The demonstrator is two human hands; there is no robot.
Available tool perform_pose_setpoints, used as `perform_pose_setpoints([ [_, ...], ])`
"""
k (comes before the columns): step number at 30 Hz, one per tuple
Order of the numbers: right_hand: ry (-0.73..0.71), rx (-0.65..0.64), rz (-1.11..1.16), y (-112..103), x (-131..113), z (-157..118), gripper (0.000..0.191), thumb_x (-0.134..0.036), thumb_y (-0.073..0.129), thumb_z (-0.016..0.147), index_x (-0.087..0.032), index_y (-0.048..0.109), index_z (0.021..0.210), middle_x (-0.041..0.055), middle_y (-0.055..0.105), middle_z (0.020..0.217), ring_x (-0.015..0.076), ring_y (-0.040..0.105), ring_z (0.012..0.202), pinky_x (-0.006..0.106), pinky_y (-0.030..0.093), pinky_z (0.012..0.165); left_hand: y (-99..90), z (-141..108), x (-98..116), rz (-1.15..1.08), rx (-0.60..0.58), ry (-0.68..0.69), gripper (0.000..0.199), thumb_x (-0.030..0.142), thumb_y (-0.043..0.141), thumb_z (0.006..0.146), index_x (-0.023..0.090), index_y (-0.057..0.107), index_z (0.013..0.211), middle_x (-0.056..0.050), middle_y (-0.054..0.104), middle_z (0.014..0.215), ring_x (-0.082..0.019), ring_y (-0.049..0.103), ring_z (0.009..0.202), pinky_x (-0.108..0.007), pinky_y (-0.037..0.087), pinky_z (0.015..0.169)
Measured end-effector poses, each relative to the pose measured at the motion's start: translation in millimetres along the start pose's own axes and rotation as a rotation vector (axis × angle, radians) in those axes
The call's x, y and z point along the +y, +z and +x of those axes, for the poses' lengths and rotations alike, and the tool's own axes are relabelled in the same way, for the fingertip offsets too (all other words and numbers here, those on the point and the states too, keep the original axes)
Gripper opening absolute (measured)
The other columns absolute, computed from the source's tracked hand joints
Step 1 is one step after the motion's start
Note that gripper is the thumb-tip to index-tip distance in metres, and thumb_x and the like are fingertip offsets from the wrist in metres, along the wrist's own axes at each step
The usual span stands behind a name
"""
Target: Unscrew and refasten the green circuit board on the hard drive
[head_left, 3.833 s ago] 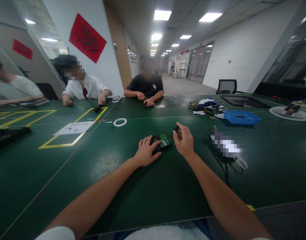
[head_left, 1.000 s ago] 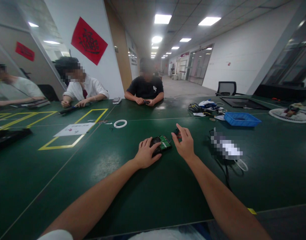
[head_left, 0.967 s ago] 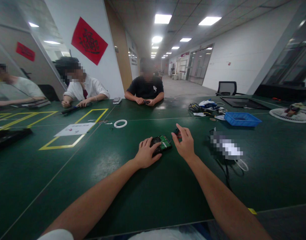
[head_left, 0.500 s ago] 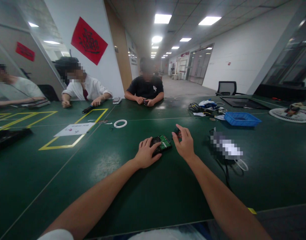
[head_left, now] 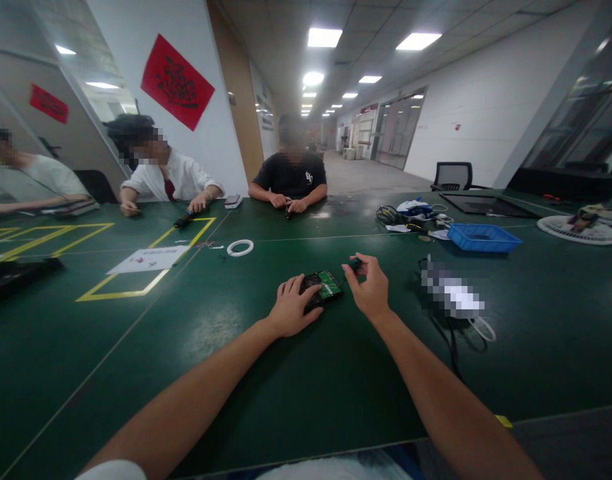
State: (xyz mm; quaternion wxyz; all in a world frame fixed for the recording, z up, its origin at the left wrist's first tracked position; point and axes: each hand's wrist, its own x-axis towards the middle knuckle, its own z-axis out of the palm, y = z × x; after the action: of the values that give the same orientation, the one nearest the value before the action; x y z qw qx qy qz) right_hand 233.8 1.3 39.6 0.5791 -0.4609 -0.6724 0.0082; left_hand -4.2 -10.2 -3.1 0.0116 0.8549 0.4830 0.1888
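A hard drive (head_left: 329, 285) with its green circuit board facing up lies on the table ahead of me. My left hand (head_left: 295, 305) grips it from the left, fingers over its far side and thumb near the board, covering much of its dark half. In my right hand (head_left: 370, 287), pinched between thumb and fingers, is a small dark screwdriver (head_left: 355, 264). It is tilted, with its thin shaft toward the drive's right end; whether the tip touches a screw is too small to tell.
Right of my hands lies a blurred white device (head_left: 456, 293) with cables. Beyond it are a blue tray (head_left: 486, 239), a cable heap (head_left: 411, 212) and a round white grille (head_left: 576, 230). A white ring (head_left: 241, 248) and paper sheet (head_left: 149, 260) lie left. Several people sit across the table.
The fingers of my right hand have shifted slightly around the screwdriver, and its handle has dipped a little. My left hand and the hard drive have stayed in place.
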Motion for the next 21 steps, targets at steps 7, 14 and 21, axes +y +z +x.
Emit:
perform_pose_setpoints([
  [7, -0.054, -0.061, -0.047, -4.3, -5.8, 0.5, 0.037, -0.04, 0.05, 0.101, -0.024, 0.056, 0.134, 0.0109, 0.067, 0.113, 0.0222, 0.069, 0.089, 0.043, 0.061, 0.086, 1.5, -0.3, 0.4, 0.016, 0.011, 0.003, 0.063, 0.055, 0.063, 0.09, 0.036, 0.049, 0.148, -0.012, 0.03, 0.16, -0.041, 0.027, 0.144, -0.062, 0.024, 0.113],
  [14, -0.037, 0.033, -0.013, -0.7, -5.4, 0.9, 0.035, -0.039, 0.057, 0.097, -0.021, 0.058, 0.127, 0.0129, 0.067, 0.119, 0.023, 0.07, 0.095, 0.04, 0.063, 0.08, 2.1, 0.3, -0.2, 0.038, 0.015, 0.012, 0.063, 0.056, 0.061, 0.091, 0.035, 0.047, 0.149, -0.014, 0.031, 0.158, -0.04, 0.027, 0.144, -0.061, 0.026, 0.112],
  [21, -0.004, 0.009, -0.012, -2.1, -6.3, -0.6, 0.034, -0.042, 0.06, 0.096, -0.023, 0.059, 0.124, 0.0096, 0.068, 0.11, 0.0226, 0.069, 0.092, 0.04, 0.063, 0.08, 0.0, -0.7, 0.9, 0.032, 0.017, 0.014, 0.063, 0.056, 0.06, 0.091, 0.035, 0.047, 0.149, -0.015, 0.03, 0.158, -0.041, 0.027, 0.144, -0.062, 0.026, 0.112],
])
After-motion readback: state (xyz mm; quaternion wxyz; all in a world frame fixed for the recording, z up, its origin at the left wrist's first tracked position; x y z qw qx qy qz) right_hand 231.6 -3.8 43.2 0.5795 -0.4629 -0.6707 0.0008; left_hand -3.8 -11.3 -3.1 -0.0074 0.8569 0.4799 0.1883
